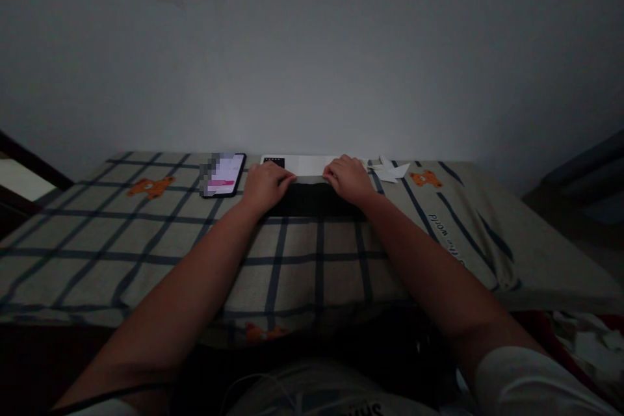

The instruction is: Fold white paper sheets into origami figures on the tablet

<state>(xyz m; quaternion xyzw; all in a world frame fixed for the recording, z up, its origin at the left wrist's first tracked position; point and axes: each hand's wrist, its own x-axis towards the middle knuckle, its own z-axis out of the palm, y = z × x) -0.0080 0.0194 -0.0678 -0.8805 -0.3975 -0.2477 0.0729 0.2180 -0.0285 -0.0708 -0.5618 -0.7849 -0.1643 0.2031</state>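
Observation:
A dark sheet (319,200), probably paper, lies flat on the cloth in front of me, and a thin greyish strip runs along its far edge. My left hand (268,186) pinches that edge at the left between thumb and fingers. At the right end, my right hand (348,179) pinches the same edge, its fingers curled. Just beyond the hands lies a white flat thing (307,165) with a black patch at its left; the hands hide part of it. A folded white paper piece with pointed arms (390,169) rests right of my right hand.
A phone (227,175) with a lit screen lies left of my left hand. Checked cloth (297,247) with bear prints covers the surface, which meets a pale wall (312,65) at the back. Whitish scraps (592,348) sit in something red at lower right.

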